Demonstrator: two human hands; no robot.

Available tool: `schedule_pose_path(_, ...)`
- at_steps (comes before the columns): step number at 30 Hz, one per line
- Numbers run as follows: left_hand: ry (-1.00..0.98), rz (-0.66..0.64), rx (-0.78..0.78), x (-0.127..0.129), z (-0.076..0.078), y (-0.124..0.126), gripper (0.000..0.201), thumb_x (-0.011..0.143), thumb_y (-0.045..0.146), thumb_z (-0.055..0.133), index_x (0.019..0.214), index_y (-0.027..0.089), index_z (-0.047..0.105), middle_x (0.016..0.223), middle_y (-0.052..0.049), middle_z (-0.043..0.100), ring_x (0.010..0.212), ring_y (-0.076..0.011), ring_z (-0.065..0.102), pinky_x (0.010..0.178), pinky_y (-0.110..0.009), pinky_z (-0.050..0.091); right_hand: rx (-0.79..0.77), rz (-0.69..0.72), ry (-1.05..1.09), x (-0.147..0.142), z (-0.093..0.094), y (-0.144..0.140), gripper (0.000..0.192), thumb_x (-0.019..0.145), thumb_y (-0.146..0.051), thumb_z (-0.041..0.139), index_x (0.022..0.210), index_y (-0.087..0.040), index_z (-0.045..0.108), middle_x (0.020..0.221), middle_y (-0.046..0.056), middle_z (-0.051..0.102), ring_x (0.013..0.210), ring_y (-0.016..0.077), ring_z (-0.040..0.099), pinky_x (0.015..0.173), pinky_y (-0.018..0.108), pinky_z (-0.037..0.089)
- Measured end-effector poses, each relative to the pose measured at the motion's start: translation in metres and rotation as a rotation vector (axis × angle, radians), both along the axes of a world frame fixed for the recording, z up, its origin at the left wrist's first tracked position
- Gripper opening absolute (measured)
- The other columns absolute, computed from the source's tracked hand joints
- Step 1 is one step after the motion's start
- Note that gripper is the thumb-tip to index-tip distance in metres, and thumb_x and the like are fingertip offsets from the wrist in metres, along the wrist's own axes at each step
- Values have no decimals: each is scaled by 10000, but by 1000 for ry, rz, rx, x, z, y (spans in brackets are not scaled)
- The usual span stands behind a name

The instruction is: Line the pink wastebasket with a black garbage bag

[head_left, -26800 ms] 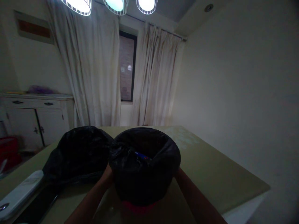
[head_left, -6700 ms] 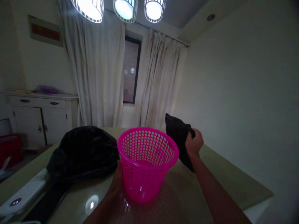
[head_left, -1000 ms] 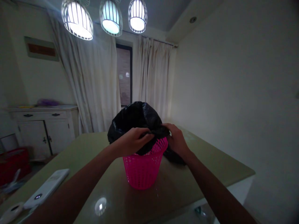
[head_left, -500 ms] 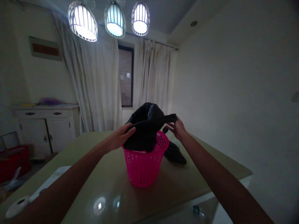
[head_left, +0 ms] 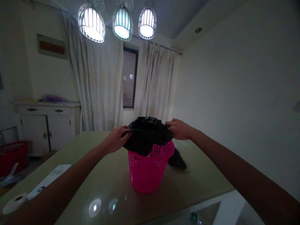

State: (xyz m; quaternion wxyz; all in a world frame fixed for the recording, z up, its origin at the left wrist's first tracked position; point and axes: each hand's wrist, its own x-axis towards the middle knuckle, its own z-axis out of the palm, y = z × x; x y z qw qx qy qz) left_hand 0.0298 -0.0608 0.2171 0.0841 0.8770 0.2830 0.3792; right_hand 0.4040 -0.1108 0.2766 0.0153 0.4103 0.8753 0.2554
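A pink plastic basket point(head_left: 146, 175) with a perforated rim stands upright on the table. Over its mouth lies a black plastic bag point(head_left: 145, 137), spread and draped past the left and front of the rim. My left hand point(head_left: 118, 137) pinches the bag's left edge. On the other side, my right hand point(head_left: 179, 128) grips the bag's right edge, just above the basket rim. Part of the rim at the right front shows bare. Behind the basket on the right rests another black plastic bundle point(head_left: 177, 159), partly hidden by the basket.
The pale green glossy table point(head_left: 105, 187) reaches out on both sides. A white roll point(head_left: 15, 203) and a long white object point(head_left: 50, 179) lie at its left edge. Beyond are a white cabinet point(head_left: 63, 125), curtains point(head_left: 100, 81) and hanging lamps point(head_left: 91, 25).
My right hand has come down and in toward the basket rim, bringing the bag's edge with it. The bag now sits lower and wider over the mouth. The view has shifted slightly.
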Motion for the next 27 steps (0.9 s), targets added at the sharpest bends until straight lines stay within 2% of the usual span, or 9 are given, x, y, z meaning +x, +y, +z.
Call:
schedule_pose_path(3,-22,-61,43,9,0,-2,370,1023,393,517,1102,212,829,1296,-132,766,1216,-315,702,1111,-483,492,29,-9,-198,-2,2,-1,99,876,-179,658,905,-126,737,1188,183,710,1092,293,661,1040,459,443)
schedule_pose_path(6,-48,-169,55,24,3,-16,384,1017,348,570,1339,223,738,1440,-129,691,1342,-302,643,1199,-507,450,-67,-33,31,-12,-3,-1,283,904,-138,608,1170,-133,703,1174,144,746,1054,264,681,968,395,449)
schedule_pose_path(8,-41,-205,62,32,4,-29,386,999,329,615,1365,241,697,1388,-113,694,1293,-283,658,1148,-477,492,-156,-28,128,-17,-8,-5,400,907,-91,562,1289,-156,656,1105,98,767,1012,239,691,925,366,438)
schedule_pose_path(11,-51,-154,133,31,-3,-48,281,943,265,666,1224,248,683,1196,-76,719,1104,-264,690,974,-425,546,-166,40,-19,-14,-17,-16,262,864,-80,577,1065,-174,716,1090,102,755,1052,253,671,969,400,407)
schedule_pose_path(13,-97,-111,249,24,-14,-56,171,937,209,641,1104,242,655,1059,-52,724,986,-249,680,888,-400,532,-87,67,-99,-3,-22,-26,149,870,-114,589,941,-169,707,1114,122,733,1065,270,647,976,418,404)
schedule_pose_path(18,-226,-203,549,5,-60,-67,114,1005,150,522,981,222,607,888,-51,691,792,-206,596,756,-353,471,111,7,-89,39,-48,-45,217,891,-176,593,1072,-113,693,1069,171,700,957,285,618,900,421,448)
schedule_pose_path(22,-59,-189,758,6,-96,-70,244,1052,321,520,868,210,637,835,-86,687,730,-234,577,712,-398,432,136,25,-103,60,-87,-51,312,916,-145,563,1190,-96,703,1041,161,721,916,277,649,881,415,481)
schedule_pose_path(24,74,-124,777,8,-109,-67,277,1057,333,529,844,209,657,821,-80,709,760,-250,626,777,-428,454,149,-37,-112,62,-105,-51,425,921,-107,546,1324,-75,675,1090,172,741,951,287,679,882,420,501)
schedule_pose_path(27,163,-29,658,2,-123,-59,242,1056,415,602,1004,212,723,995,-88,775,939,-284,702,978,-483,465,165,-279,-43,54,-119,-49,543,939,-82,538,1478,-90,605,1309,199,717,1084,309,706,941,436,524)
